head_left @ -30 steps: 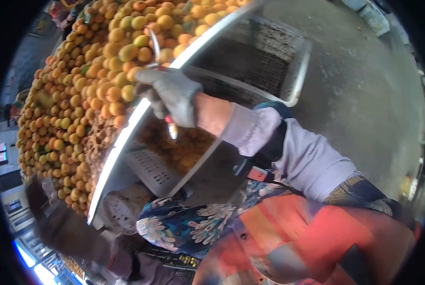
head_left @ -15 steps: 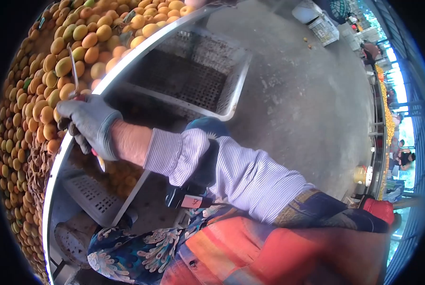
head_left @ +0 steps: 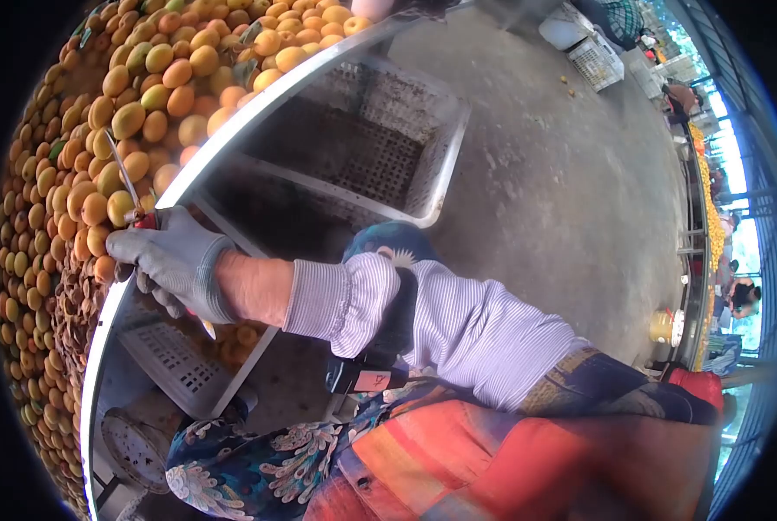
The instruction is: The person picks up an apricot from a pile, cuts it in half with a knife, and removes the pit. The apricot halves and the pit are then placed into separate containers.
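Right hand (head_left: 175, 259), gloved, is wrapped around a red-handled knife (head_left: 146, 220) at the pale rim (head_left: 258, 106), blade over the fruit (head_left: 128, 121). Left hand: outside my feed. I judge a firm grip, edge kept off skins, best. Upper crate (head_left: 443, 165) shows its perforated floor; lower crate (head_left: 169, 356) holds fruit.

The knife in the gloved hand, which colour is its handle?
The visible part of the knife handle is red, best in head view.
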Demonstrator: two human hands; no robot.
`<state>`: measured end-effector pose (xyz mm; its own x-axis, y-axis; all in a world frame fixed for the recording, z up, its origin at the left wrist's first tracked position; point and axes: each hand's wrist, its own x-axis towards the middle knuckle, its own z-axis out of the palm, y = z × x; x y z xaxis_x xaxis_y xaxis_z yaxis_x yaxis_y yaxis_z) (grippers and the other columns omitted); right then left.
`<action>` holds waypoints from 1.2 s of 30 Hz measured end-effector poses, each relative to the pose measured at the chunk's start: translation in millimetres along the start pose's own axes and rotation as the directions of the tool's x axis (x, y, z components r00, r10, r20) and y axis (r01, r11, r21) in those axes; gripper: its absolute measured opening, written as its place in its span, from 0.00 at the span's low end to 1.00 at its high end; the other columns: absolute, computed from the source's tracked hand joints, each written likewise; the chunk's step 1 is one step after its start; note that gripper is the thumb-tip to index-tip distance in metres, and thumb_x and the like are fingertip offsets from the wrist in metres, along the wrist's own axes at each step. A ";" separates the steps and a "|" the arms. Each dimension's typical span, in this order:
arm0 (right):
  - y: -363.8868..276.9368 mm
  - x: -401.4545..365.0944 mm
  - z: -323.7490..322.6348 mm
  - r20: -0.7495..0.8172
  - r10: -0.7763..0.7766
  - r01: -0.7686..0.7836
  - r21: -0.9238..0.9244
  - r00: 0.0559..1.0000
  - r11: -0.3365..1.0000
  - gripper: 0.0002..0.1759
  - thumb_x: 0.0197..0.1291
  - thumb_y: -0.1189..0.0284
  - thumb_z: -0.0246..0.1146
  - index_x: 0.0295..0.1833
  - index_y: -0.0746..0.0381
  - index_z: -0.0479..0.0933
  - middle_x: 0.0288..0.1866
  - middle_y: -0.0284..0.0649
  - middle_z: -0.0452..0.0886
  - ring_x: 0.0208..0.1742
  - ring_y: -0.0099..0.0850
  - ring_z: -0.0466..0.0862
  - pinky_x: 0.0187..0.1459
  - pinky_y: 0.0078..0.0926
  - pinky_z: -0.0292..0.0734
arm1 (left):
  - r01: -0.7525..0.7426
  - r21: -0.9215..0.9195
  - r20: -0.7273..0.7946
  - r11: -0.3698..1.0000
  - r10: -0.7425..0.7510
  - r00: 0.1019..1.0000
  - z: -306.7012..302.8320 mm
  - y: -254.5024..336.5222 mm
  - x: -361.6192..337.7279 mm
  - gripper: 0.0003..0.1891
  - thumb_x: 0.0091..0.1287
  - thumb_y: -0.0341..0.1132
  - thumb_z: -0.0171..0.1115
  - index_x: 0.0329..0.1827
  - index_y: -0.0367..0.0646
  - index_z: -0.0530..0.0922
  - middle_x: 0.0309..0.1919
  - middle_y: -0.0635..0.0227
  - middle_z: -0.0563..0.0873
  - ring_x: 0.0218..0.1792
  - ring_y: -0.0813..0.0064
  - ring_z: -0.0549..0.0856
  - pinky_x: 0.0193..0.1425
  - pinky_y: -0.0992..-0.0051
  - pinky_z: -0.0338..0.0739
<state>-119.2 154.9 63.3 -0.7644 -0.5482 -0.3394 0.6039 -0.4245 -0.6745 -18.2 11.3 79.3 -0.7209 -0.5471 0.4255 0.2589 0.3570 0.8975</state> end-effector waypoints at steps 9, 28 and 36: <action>10.3 5.7 5.0 0.055 -0.007 0.009 -0.042 0.998 0.999 0.13 0.60 0.63 0.61 0.36 0.60 0.70 0.18 0.34 0.69 0.12 0.21 0.65 0.12 0.22 0.58 | -0.013 -0.006 -0.070 1.000 0.013 0.997 10.4 11.2 -12.2 0.13 0.69 0.27 0.52 0.55 0.34 0.74 0.50 0.56 0.80 0.55 0.63 0.78 0.66 0.63 0.73; 5.3 2.1 8.8 0.038 0.024 -0.018 -0.128 0.999 0.992 0.16 0.62 0.58 0.62 0.29 0.54 0.67 0.16 0.26 0.66 0.11 0.15 0.60 0.10 0.18 0.54 | -0.230 -0.059 -0.238 0.971 0.210 0.948 43.8 56.3 13.2 0.10 0.69 0.24 0.52 0.51 0.33 0.74 0.46 0.55 0.81 0.51 0.63 0.80 0.64 0.63 0.76; 1.9 -0.3 3.1 -0.033 0.013 -0.015 -0.063 0.999 0.998 0.10 0.62 0.64 0.60 0.40 0.59 0.72 0.23 0.30 0.72 0.14 0.17 0.68 0.13 0.16 0.62 | -0.397 0.099 -0.267 0.913 0.408 0.873 19.2 94.1 45.9 0.09 0.69 0.22 0.51 0.50 0.32 0.73 0.45 0.54 0.81 0.49 0.63 0.81 0.63 0.63 0.78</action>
<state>-117.2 152.0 64.1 -0.7636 -0.5294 -0.3697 0.6000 -0.3704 -0.7091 -39.2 34.3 181.1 -0.3520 -0.5337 0.7689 0.4582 0.6181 0.6387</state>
